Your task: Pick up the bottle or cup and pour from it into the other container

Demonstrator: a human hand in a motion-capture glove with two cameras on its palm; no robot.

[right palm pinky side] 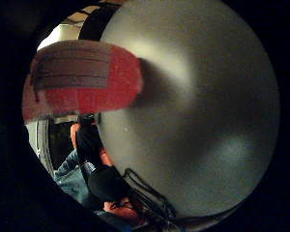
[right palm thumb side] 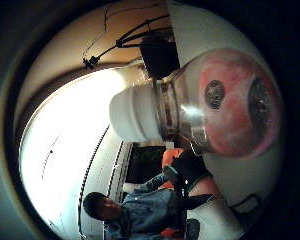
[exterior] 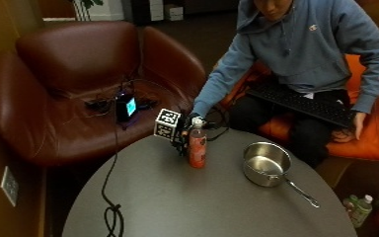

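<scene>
The gloved right hand wraps round the red bottle, which stands on the round table, cap on. Pot sits near, to the bottle's side. Grab step, I think; next: lift, uncap, tip over pot.

Shiny metal pot, clear plastic bottle

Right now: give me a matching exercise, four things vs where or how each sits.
Things:
1. bottle
2. pot
3. gloved right hand
4. keyboard

Places:
A. on the person's lap
B. upright on the table, white cap on
C. at the bottle, on its armchair side
D. on the table, handle towards the table edge

Pairs: 1-B, 2-D, 3-C, 4-A
</scene>
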